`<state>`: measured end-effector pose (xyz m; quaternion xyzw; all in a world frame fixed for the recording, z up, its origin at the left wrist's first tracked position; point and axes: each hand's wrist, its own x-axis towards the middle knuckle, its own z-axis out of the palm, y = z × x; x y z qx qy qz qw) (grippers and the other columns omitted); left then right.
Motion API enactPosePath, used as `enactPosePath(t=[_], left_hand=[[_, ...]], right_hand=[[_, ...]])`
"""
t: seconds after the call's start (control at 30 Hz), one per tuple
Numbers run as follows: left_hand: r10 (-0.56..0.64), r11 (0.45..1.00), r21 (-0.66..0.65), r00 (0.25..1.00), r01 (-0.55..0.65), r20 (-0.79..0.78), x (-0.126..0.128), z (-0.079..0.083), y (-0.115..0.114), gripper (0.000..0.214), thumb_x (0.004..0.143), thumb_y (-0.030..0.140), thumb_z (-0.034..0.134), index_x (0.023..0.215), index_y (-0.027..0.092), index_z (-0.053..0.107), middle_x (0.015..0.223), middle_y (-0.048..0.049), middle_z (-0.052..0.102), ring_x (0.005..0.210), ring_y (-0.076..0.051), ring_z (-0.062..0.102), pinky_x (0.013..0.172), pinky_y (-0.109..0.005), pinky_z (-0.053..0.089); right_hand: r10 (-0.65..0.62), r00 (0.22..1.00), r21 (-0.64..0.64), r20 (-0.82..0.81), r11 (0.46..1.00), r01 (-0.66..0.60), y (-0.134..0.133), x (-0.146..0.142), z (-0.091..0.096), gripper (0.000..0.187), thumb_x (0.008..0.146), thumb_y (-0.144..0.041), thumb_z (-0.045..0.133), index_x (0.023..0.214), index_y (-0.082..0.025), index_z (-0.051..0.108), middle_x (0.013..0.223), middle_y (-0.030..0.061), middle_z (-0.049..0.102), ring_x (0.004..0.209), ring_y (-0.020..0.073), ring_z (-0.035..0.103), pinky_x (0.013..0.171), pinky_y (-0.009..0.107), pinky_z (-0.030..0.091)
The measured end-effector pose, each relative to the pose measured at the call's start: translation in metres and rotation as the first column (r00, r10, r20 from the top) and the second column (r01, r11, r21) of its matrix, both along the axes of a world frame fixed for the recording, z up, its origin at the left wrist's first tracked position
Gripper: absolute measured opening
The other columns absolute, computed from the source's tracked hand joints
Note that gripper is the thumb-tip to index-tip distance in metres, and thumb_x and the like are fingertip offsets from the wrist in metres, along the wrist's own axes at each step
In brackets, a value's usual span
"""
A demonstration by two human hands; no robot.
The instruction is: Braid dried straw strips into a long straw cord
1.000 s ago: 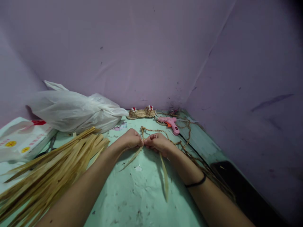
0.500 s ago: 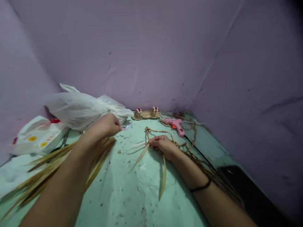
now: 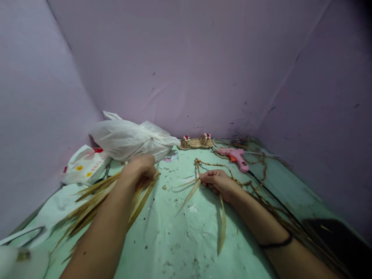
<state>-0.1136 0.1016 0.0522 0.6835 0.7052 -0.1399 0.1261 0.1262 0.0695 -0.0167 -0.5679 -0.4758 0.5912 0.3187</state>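
My right hand (image 3: 218,183) is closed in a pinch on a thin braid of dried leaf strips (image 3: 198,167), near the middle of the green tabletop. Loose pale strips (image 3: 188,197) fan out from its fingertips, and another broad strip (image 3: 222,230) hangs below the palm. My left hand (image 3: 143,167), slightly blurred, is curled over the near-right end of a bundle of dried leaves (image 3: 97,201). Its fingers are bent down onto the leaves and partly hidden. The finished length of braid (image 3: 216,164) runs rightward behind my right hand and along the forearm.
A white plastic bag (image 3: 132,139) and a printed white packet (image 3: 87,164) stand at the back left. Against the wall lies a woven piece with beaded flowers (image 3: 196,143). A pink glue gun (image 3: 236,157) with a black cord (image 3: 270,197) rests at right, and a dark object (image 3: 334,236) at lower right.
The view has swung left, so everything sits further right. My left hand has come down from above the bundle onto the leaves. My right hand keeps its pinch on the braid.
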Motion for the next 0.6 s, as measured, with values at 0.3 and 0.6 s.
enactPosePath(t=[0.3, 0.6], left_hand=[[0.041, 0.982, 0.142, 0.874, -0.124, 0.484, -0.004, 0.015, 0.001, 0.015, 0.052, 0.025, 0.054, 0.059, 0.014, 0.063, 0.048, 0.0, 0.052, 0.047, -0.011, 0.046, 0.048, -0.021, 0.034], [0.207, 0.874, 0.139, 0.615, -0.466, 0.761, -0.022, 0.024, 0.001, 0.018, 0.058, 0.028, 0.059, 0.067, 0.012, 0.057, 0.042, 0.004, 0.044, 0.04, -0.007, 0.035, 0.041, -0.019, 0.025]], right_hand=[[0.013, 1.0, -0.015, -0.01, 1.0, -0.013, 0.0, 0.0, 0.002, 0.02, 0.06, -0.026, 0.058, 0.049, -0.014, 0.047, 0.036, -0.0064, 0.035, 0.031, 0.0016, 0.019, 0.033, 0.019, 0.009], [0.021, 1.0, -0.008, -0.016, 1.0, -0.021, -0.001, 0.001, 0.003, 0.019, 0.06, -0.023, 0.058, 0.047, -0.014, 0.046, 0.035, -0.007, 0.034, 0.03, 0.0014, 0.019, 0.033, 0.019, 0.009]])
